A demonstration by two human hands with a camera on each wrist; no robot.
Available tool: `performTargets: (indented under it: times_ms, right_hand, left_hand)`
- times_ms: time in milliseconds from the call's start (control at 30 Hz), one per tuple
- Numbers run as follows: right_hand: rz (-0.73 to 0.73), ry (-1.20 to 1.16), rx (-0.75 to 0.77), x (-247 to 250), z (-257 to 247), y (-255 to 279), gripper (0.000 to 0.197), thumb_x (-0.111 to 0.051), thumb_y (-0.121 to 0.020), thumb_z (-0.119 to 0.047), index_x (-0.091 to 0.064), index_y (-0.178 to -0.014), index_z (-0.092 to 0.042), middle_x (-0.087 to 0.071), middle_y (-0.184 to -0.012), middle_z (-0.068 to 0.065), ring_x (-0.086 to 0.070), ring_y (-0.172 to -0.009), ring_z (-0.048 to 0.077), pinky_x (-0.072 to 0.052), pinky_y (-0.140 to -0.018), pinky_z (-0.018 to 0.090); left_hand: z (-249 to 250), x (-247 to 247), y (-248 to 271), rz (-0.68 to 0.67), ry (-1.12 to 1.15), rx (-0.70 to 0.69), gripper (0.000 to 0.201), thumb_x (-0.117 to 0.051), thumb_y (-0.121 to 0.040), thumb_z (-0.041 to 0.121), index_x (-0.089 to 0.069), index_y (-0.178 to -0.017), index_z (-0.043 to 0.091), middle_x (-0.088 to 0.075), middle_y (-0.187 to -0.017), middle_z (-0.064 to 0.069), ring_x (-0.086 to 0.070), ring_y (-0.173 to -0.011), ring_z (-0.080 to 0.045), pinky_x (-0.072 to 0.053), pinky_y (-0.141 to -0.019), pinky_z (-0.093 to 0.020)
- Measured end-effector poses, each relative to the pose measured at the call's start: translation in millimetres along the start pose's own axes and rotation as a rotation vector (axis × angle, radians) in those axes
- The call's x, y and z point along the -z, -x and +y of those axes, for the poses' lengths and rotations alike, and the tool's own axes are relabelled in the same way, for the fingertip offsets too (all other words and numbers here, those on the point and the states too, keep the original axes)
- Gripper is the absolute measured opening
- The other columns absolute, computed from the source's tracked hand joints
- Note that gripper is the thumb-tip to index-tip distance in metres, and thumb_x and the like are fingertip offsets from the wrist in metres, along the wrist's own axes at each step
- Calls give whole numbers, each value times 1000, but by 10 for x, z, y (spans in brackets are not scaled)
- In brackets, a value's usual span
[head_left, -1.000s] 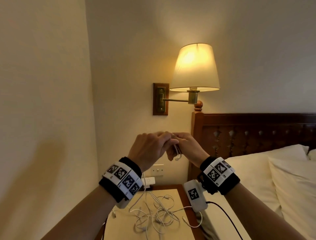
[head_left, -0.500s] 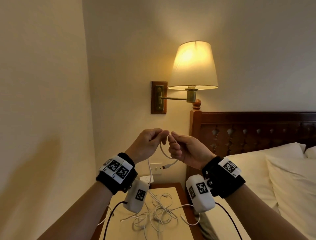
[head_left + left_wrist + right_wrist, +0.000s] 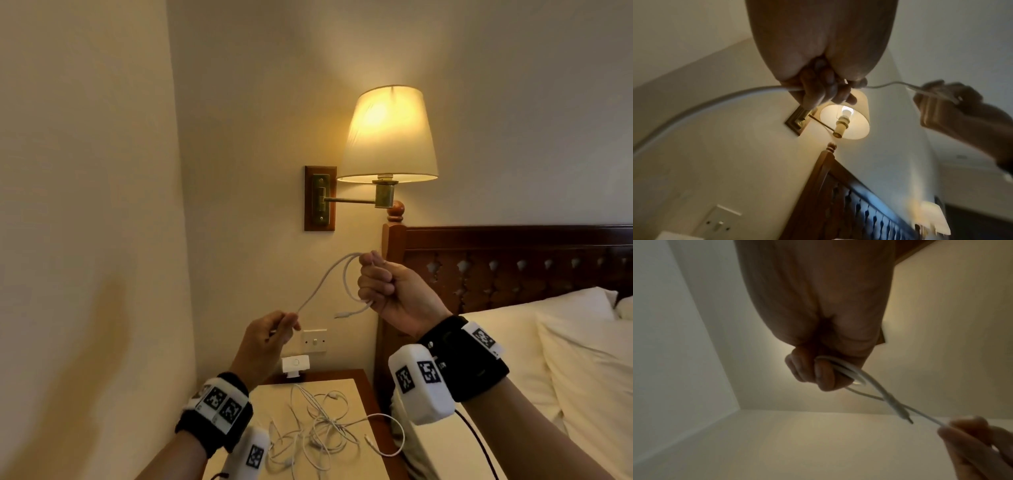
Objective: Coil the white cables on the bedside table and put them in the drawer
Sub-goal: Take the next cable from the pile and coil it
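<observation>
Bedside table (image 3: 359,380) tangle (image 3: 318,431) only from overhead; both wrists: fingers (image 3: 824,376) curled around white cable (image 3: 322,281).

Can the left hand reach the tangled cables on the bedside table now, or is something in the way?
Probably not yet: the left hand pinches the cable stretched to the right hand. The tangle lies uncovered below it.
</observation>
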State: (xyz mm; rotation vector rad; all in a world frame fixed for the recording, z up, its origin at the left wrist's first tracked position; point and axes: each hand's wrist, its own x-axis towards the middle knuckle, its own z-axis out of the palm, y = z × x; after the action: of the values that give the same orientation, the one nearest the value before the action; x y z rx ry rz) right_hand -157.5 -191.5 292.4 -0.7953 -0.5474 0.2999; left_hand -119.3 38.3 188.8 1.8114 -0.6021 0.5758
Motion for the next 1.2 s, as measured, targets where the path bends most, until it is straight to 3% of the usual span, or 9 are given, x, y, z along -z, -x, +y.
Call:
performTargets:
  times_ms: [133, 300, 400, 567, 700, 867, 967, 1033, 1200]
  right_hand:
    - [49, 203, 13, 13, 65, 8, 28, -34, -104, -23, -55, -91, -8, -51, -64, 2, -51, -52, 12, -47, -53, 21]
    - [121, 563, 114, -108, 164, -4, 34, -36, -105, -21, -61, -93, -2, -69, -79, 14, -70, -74, 26, -59, -72, 33]
    - [130, 745, 147, -156, 218, -5, 32, -38, -104, -19, -62, -96, 1, -72, -80, 14, -71, -77, 27, -59, -72, 31]
    - [108, 1089, 170, -140, 267, -23, 36, -42, -102, -22, -67, -95, 3, -67, -73, 7, -64, -65, 11, -52, -61, 19]
    - [15, 983, 42, -115, 265, -24, 37, -38, -104, -25, -64, -93, -1, -64, -65, 8, -60, -53, 16, -51, -54, 24]
    - [10, 907, -47, -94, 225, -44, 37, -33, -106, -25, -58, -86, -6, -44, -51, -2, -38, -42, 10, -35, -45, 20]
    - [3, 727, -113, -51, 217, -45, 36, -31, -106, -26, -53, -81, -10, -39, -50, -5, -34, -41, 8, -32, -43, 18]
    - [0, 580, -151, -35, 238, -32, 37, -32, -105, -26, -52, -78, -11, -40, -52, -3, -36, -42, 9, -34, -43, 18]
    - [-75, 267, -168, -15, 360, -28, 33, -32, -104, -26, -52, -83, -11, -43, -56, -1, -40, -44, 11, -37, -47, 21]
  left_hand:
    - [180, -85, 60, -98, -331, -123, 40, -42, -95, 48, -50, -62, 26, -46, -54, 6, -42, -49, -9, -35, -51, -24]
    - [699, -88, -4, -220, -913, -418, 40, -32, -100, 51, -48, -72, 27, -51, -62, 7, -42, -54, -13, -39, -53, -29]
    - [853, -110, -5, -139, -967, -641, 39, -35, -99, 48, -57, -74, 27, -60, -61, 8, -48, -44, -12, -26, -47, -21]
    - [921, -81, -89, 33, -885, -806, 31, -50, -95, 45, -60, -79, 20, -56, -63, 7, -44, -48, -6, -29, -48, -17]
    - [906, 2, -316, 43, -785, -711, 28, -53, -90, 45, -57, -86, 18, -58, -72, 5, -42, -58, -3, -31, -53, -14]
    - [816, 70, -485, -161, -391, -449, 40, -50, -90, 50, -60, -103, 12, -56, -85, 9, -52, -69, -2, -41, -59, -12]
    - [742, 62, -465, -325, -200, -318, 37, -45, -97, 39, -69, -104, 11, -66, -92, 1, -61, -83, -6, -49, -75, -20]
    - [737, 32, -408, -393, 6, -129, 34, -43, -100, 28, -67, -104, 5, -65, -86, -4, -59, -78, -9, -48, -74, -19]
    - [811, -91, -315, -278, 254, 36, 30, -42, -100, 29, -62, -92, 8, -45, -78, -13, -40, -70, -19, -38, -65, -23]
